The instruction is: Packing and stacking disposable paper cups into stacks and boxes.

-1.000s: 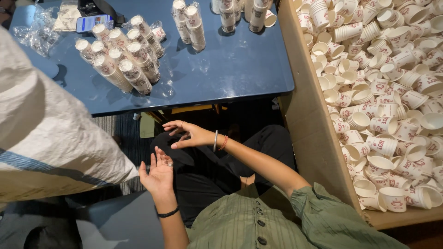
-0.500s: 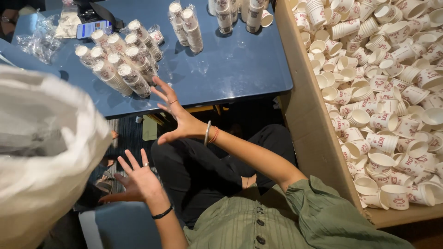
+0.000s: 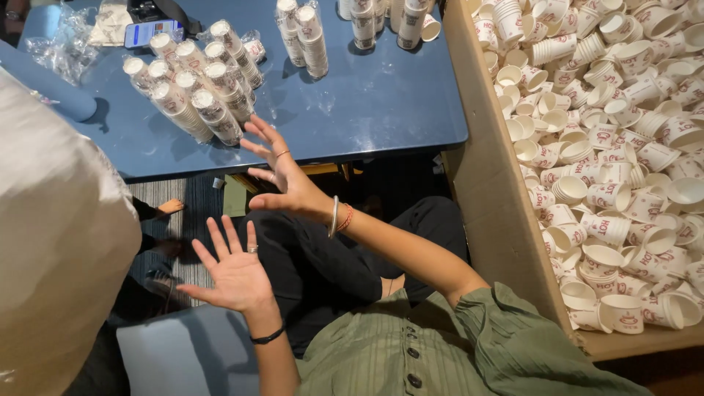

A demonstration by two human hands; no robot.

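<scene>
My right hand [image 3: 282, 172] is raised with its fingers spread, just in front of the near edge of the blue table [image 3: 381, 110]. It holds nothing, and its fingertips are close to a bundle of plastic-wrapped paper cup stacks [image 3: 194, 92] lying on the table. My left hand [image 3: 235, 271] hovers lower, palm out and fingers apart, empty, above my lap and black trousers. A black band sits on the left wrist, and a bangle and a red thread on the right.
A large cardboard box [image 3: 499, 213] at the right holds several loose white paper cups [image 3: 609, 147]. More wrapped cup stacks [image 3: 304, 37] stand at the table's far side, near a phone [image 3: 147, 31] and crumpled plastic [image 3: 62, 51]. A big white sack [image 3: 59, 242] fills the left.
My right hand rose from my lap up to the table edge beside the wrapped cups. My left hand moved a little and spread wider. The white sack shifted in view.
</scene>
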